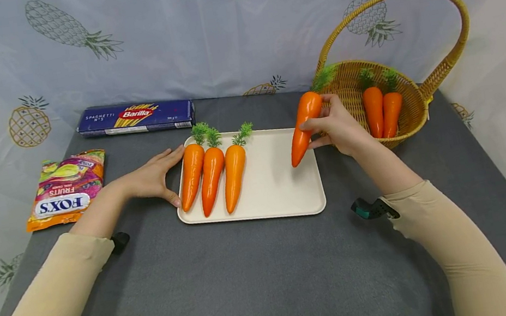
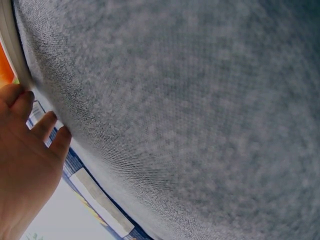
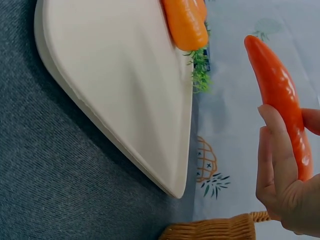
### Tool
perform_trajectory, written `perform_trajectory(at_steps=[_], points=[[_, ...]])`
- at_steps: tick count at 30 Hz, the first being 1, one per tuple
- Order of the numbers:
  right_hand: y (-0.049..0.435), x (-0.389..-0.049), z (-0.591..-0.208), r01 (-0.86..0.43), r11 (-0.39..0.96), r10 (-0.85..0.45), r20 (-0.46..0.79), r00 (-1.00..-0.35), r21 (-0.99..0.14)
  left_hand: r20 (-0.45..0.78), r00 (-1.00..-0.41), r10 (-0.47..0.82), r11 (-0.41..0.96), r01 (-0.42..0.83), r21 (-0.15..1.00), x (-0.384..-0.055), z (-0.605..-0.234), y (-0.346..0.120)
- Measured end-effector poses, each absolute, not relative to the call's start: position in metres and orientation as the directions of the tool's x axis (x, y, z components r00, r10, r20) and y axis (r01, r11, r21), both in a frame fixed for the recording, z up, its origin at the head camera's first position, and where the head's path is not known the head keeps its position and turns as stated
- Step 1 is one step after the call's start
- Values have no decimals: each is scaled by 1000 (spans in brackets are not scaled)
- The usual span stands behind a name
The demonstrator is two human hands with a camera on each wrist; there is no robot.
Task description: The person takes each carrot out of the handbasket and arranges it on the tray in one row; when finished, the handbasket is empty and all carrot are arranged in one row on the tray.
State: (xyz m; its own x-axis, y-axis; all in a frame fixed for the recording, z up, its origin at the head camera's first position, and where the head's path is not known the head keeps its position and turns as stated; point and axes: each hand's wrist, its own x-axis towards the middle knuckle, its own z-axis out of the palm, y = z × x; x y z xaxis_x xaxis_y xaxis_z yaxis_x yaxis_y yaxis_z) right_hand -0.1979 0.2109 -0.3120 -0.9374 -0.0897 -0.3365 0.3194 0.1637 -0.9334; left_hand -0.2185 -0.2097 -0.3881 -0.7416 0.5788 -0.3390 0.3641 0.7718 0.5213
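My right hand [image 1: 339, 125] pinches a carrot [image 1: 306, 125] between thumb and fingers, above the right end of a cream tray [image 1: 282, 186]. Its tip points down towards me, and in the right wrist view the carrot [image 3: 280, 90] is clear of the tray. Three carrots lie side by side on the tray's left half: a left one [image 1: 193, 176], a middle one [image 1: 213, 180] and a lighter one [image 1: 235, 177]. With fingers spread, my left hand [image 1: 152, 179] touches the tray's left edge. Two more carrots [image 1: 383, 109] rest in a wicker basket [image 1: 411, 122].
The basket's tall handle [image 1: 464, 19] arches up at the back right. A blue spaghetti box [image 1: 137, 117] lies along the back left, and a bag of fruit candy [image 1: 66, 190] is left of my left forearm. A pineapple-print curtain [image 1: 223, 30] hangs behind the grey table [image 1: 254, 290].
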Motion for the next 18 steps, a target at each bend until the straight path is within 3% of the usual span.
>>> perform_trajectory(at_steps=[18], points=[[191,-197,-333,347,230,-148,-385,-911,-909,-347,-739,578,775,362,519,-218,-386,-209]])
